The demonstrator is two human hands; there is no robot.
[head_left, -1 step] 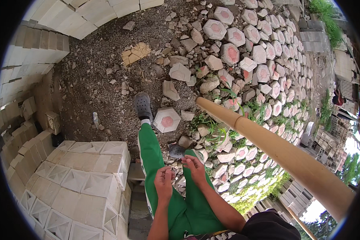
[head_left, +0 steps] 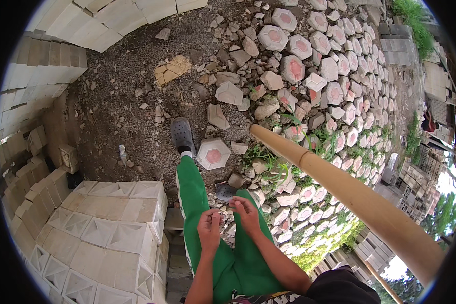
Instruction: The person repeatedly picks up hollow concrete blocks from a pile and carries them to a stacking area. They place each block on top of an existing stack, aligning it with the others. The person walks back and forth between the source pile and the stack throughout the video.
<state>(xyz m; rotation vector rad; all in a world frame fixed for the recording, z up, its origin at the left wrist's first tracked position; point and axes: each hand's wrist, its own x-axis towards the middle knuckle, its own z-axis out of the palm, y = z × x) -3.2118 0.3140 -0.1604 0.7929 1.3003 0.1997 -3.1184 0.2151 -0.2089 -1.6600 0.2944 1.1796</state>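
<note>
My left hand is closed, its fingers curled in and the thumb on top, above my green trousers. Beside it, a small gap to the right, my right hand is closed too, thumb and fingertips pinched together. Anything between the fingers of either hand is hidden or too small to make out. Below them are my grey clogs, one forward on the gravel, the other partly covered by my leg. A hexagonal paving block with a reddish centre lies next to the forward clog.
A thick bamboo pole slants across the right side. Stacked pale blocks stand at the near left, with a block wall farther off. Rows of hexagonal pavers and loose rubble cover the right. A yellowish broken slab lies ahead on the gravel.
The view has shifted very slightly, so the ground and blocks sit a little lower and to the right. Both hands keep the same closed pose.
</note>
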